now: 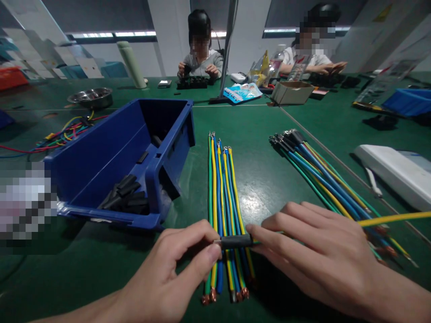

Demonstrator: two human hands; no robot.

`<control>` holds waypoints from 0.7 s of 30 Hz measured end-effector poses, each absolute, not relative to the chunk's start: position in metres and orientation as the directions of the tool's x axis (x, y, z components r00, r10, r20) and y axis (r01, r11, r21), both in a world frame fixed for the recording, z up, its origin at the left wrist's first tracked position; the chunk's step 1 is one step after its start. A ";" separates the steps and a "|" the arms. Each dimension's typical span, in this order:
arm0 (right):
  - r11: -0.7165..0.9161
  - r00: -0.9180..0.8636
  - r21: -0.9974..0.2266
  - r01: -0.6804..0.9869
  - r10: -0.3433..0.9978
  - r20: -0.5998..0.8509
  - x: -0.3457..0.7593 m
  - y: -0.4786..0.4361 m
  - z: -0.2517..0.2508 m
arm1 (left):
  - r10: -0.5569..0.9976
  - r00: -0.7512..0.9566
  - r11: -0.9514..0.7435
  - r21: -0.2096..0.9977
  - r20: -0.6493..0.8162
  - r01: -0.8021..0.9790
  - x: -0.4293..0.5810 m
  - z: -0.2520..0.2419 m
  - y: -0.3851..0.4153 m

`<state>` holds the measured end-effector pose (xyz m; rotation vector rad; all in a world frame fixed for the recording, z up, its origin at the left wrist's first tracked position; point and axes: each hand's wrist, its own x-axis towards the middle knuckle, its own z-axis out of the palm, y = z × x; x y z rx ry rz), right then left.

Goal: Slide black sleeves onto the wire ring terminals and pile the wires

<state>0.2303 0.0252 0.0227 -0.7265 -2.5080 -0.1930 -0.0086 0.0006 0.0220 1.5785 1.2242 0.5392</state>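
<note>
Two hands meet near six o'clock in the head view: the left hand's (182,264) fingers pinch a metal end beside the black sleeve (236,242), the right hand's (313,242) grasp its other end. Loose wires (228,193) run beneath toward twelve; a snag there, or a slack pinch, could shift the sleeve. The blue bin (171,152) sits toward ten.

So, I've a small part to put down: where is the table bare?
Bare green table shows between the middle wires and the wire bundle to their right, beyond the right hand; more lies between the blue bin and the left forearm. Wires crowd the space from right hand to left hand.
</note>
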 end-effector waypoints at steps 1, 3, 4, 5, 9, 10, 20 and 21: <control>0.848 -0.721 -0.014 0.530 0.459 0.519 0.230 0.024 0.024 | 0.892 0.400 0.011 0.895 -0.211 0.447 -0.009 0.021 0.001; 0.857 -0.734 0.003 0.515 0.440 0.517 0.232 0.023 0.025 | 0.884 0.429 -0.026 0.895 -0.188 0.446 -0.010 0.018 0.001; 0.863 -0.744 0.018 0.505 0.424 0.516 0.232 0.022 0.025 | 0.882 0.433 -0.024 0.898 -0.188 0.439 -0.010 0.017 0.001; 0.868 -0.753 0.032 0.496 0.411 0.513 0.234 0.022 0.025 | 0.880 0.433 -0.011 0.902 -0.196 0.431 -0.010 0.016 0.001; 0.874 -0.774 0.061 0.482 0.392 0.497 0.236 0.025 0.023 | 0.881 0.425 0.021 0.915 -0.207 0.403 -0.008 0.018 0.001; 0.872 -0.775 0.069 0.484 0.391 0.496 0.236 0.026 0.024 | 0.889 0.412 0.016 0.914 -0.199 0.405 -0.008 0.020 0.001; 0.783 -0.696 0.105 0.614 0.474 0.539 0.242 0.031 0.032 | 0.962 0.261 -0.194 0.886 0.087 0.420 -0.008 0.021 -0.007; 0.785 -0.695 0.076 0.615 0.494 0.523 0.240 0.030 0.031 | 0.967 0.250 -0.165 0.889 0.059 0.428 -0.008 0.022 -0.007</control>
